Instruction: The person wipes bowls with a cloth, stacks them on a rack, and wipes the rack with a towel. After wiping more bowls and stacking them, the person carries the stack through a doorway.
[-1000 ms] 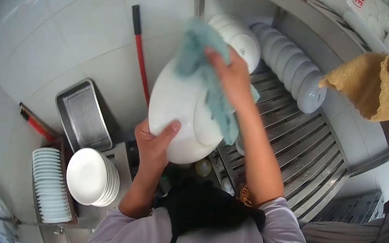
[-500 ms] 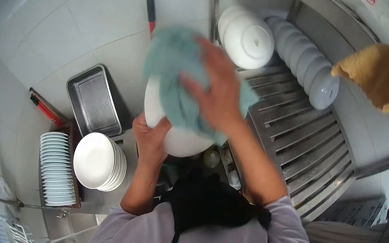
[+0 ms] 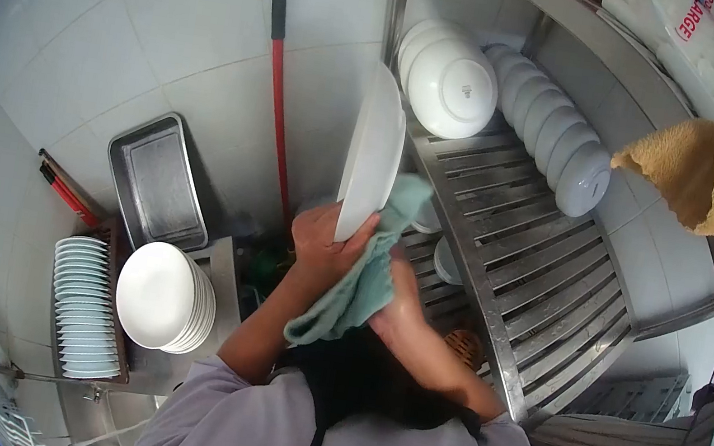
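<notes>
A white plate point(image 3: 377, 144) is tipped up nearly edge-on in front of me. My left hand point(image 3: 328, 235) grips its lower rim, fingers closed round it. My right hand point(image 3: 401, 298) is just to the right and lower, closed on a green cloth point(image 3: 356, 291). Its fingers are partly hidden behind the folds. The cloth hangs across between both hands, its upper end close to the back of the plate and its lower end over my left forearm.
Several white plates point(image 3: 454, 86) and bowls point(image 3: 583, 173) lean on a slatted metal rack point(image 3: 549, 286) at right. A plate stack point(image 3: 153, 295), small plates in a holder point(image 3: 87, 308) and a metal tray point(image 3: 157, 181) are at left. A yellow cloth point(image 3: 697, 175) hangs right; a red pole point(image 3: 279, 112) leans on the wall.
The cloth and my right hand have come down off the plate's face to its lower right. The plate has turned from facing me to nearly edge-on, upright, still in my left hand.
</notes>
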### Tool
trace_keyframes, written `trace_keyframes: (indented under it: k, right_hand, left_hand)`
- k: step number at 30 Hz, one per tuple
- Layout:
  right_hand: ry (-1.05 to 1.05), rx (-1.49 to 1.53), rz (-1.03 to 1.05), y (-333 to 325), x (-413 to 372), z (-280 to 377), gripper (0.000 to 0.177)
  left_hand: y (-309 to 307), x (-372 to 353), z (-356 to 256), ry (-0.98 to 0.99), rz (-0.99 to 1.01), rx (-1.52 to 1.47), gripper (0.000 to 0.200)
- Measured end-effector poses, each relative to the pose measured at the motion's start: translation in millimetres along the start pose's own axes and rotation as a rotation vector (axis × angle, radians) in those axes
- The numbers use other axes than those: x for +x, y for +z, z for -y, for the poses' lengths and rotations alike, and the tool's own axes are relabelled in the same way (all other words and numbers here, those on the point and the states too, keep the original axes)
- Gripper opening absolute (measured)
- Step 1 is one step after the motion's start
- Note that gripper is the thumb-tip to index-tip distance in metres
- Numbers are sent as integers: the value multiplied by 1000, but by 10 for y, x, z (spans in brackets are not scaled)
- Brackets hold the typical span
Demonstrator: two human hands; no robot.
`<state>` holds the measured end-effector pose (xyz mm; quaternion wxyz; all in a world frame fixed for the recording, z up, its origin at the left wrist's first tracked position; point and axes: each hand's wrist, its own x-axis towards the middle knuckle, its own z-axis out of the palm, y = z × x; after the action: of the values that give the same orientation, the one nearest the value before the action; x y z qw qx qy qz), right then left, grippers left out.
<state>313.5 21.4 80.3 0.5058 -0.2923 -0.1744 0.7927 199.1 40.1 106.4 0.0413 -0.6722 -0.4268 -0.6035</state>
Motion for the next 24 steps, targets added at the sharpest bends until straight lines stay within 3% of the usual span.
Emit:
trace_keyframes:
  k: [4,5,7,8,12,15,17,18,21,22,24]
  right_hand:
    - [-376,-376,-128,60,131,334,53]
    - [-383,-372,-218,-118,314,419,55]
    - [-254,-12,-163,-151,468,850,49]
    - [-267,1,66,-432,550,962,49]
    - [-208,88,56,-352,356,1284,46]
    - [-134,-5,31,-549,349,1259,42]
    - [-155,-101,12,-702,383,1181,41]
    - [-74,39,91,-711,390,1162,40]
    - [-262,137,31,-580,304,957,20]
    - [-283,110,1,-537,301,902,19]
    - [-342,50,-71,-504,272,851,19]
  left_hand:
    - [-67,-31,-107,68,222,11,17]
    - [-107,-11,-134,174,313,5,19]
    - [-238,30,-125,384,491,-4,26]
    - [-347,69,-137,502,649,86,29]
    - [-615,170,23,730,873,130,18]
    - [-817,195,125,774,987,168,20]
    - [-987,265,232,791,870,169,21]
    - [-1027,284,262,799,811,170,23]
    - [-1014,68,286,248,336,238,46]
    - [-907,-59,296,-10,213,71,66]
    - [-749,-302,230,-532,-45,-611,63]
